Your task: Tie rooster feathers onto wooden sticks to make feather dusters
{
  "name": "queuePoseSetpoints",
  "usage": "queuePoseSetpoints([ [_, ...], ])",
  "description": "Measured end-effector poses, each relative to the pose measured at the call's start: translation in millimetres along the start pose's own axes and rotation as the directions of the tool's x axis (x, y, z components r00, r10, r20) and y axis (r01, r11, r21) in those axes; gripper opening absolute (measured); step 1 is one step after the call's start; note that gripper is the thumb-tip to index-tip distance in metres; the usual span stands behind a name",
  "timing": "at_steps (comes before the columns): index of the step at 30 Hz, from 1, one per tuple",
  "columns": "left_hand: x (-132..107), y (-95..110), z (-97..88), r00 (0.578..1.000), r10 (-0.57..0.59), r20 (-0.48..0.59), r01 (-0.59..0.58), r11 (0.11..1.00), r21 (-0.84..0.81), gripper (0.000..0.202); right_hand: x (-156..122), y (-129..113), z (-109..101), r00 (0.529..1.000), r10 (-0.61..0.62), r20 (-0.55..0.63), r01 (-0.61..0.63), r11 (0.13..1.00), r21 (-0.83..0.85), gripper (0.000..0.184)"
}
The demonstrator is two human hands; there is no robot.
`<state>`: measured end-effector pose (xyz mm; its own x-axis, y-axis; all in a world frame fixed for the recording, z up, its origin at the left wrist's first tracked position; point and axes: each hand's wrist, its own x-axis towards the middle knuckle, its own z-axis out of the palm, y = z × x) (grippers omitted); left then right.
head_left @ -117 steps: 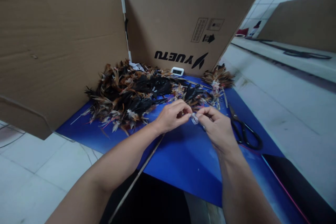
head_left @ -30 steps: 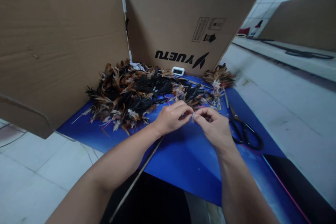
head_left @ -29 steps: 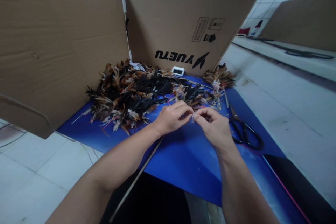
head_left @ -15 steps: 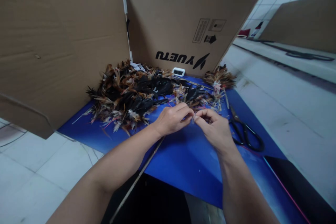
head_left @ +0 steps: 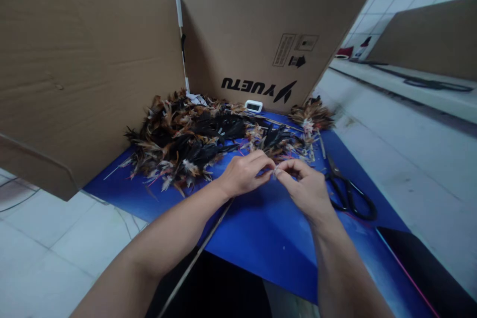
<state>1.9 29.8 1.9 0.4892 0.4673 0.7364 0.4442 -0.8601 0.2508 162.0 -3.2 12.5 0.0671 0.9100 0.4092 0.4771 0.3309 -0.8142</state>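
My left hand (head_left: 244,175) and my right hand (head_left: 303,189) meet fingertip to fingertip over the blue sheet (head_left: 268,238). Both are closed in a pinch on a small clear piece between them, too small to name. A thin stick (head_left: 201,253) runs from under my left wrist down toward me. Just beyond my fingers lies a heap of black and brown feathers (head_left: 194,134).
Black scissors (head_left: 348,191) lie on the blue sheet right of my right hand. A small feather bundle (head_left: 311,114) and a small white device (head_left: 253,106) sit near the cardboard walls (head_left: 93,69). White tiled floor surrounds the sheet; a black panel (head_left: 428,273) lies at bottom right.
Both hands stay pinched together at the same place; the clear piece seen earlier is now mostly hidden by my fingertips. The view has shifted slightly downward.
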Motion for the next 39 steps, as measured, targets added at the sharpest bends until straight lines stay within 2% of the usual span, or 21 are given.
queuePoseSetpoints([
  [13, -0.2, -0.6, 0.1, 1.000, 0.018, -0.012, -0.018, 1.000, 0.003, 0.015, -0.5, 0.5, 0.1, 1.000, 0.002, -0.018, -0.003, 1.000, -0.026, 0.007],
  [19, 0.4, -1.8, 3.3, 0.996, 0.020, -0.089, -0.027, 0.997, -0.076, 0.012, -0.4, 1.4, 0.3, 1.000, 0.017, -0.021, -0.017, 1.000, -0.001, 0.007],
  [24, 1.6, -1.4, 4.4, 0.990, -0.059, -0.131, 0.032, 0.980, -0.198, 0.010, 0.4, 2.8, 1.6, 0.998, 0.062, -0.022, -0.061, 0.996, 0.070, 0.008],
  [28, 3.3, 0.6, 2.8, 0.984, -0.147, -0.105, 0.111, 0.950, -0.291, 0.008, 0.6, 2.4, 1.1, 0.998, 0.061, -0.019, -0.059, 0.995, 0.083, 0.009],
  [33, 4.4, 1.2, 2.2, 0.980, -0.181, -0.078, 0.146, 0.933, -0.329, 0.005, -0.8, -0.6, -0.8, 0.998, -0.009, -0.065, 0.012, 0.999, 0.044, 0.008],
  [36, 4.3, 0.6, 2.4, 0.981, -0.179, -0.074, 0.145, 0.932, -0.333, 0.005, -2.3, -5.2, -1.9, 0.991, -0.096, -0.098, 0.090, 0.994, -0.068, 0.007],
  [39, 4.2, 0.5, 2.2, 0.982, -0.175, -0.074, 0.140, 0.930, -0.339, 0.005, -3.2, -8.3, -2.6, 0.984, -0.162, -0.070, 0.149, 0.975, -0.167, 0.006],
])
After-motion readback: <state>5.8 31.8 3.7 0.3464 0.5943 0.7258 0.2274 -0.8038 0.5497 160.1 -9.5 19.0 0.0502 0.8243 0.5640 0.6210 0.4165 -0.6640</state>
